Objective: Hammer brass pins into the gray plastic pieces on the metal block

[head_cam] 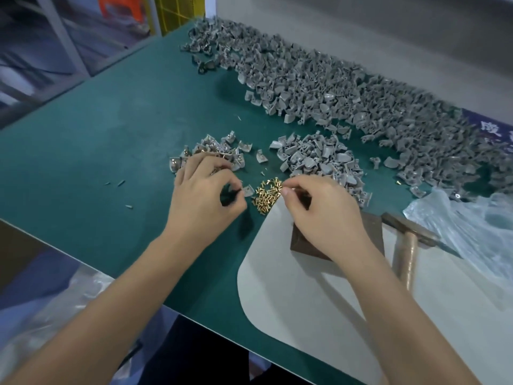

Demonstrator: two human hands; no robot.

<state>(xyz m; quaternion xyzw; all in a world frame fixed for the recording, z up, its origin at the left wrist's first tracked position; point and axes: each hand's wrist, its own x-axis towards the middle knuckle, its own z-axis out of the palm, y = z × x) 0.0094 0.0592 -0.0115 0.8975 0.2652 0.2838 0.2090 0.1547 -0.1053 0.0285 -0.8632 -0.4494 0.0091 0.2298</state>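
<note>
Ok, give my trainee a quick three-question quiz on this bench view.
1. True or false: the hammer is in a hand.
2. What lies between the two hands? A) brass pins B) screws C) washers
3. Fill in: the metal block sits under the ____ hand.

Key: 1 false, it lies on the white mat; 2 A; 3 right.

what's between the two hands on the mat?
In the head view, the small heap of brass pins lies on the green mat between the left hand and right hand; the right fingertips reach its edge.
</note>
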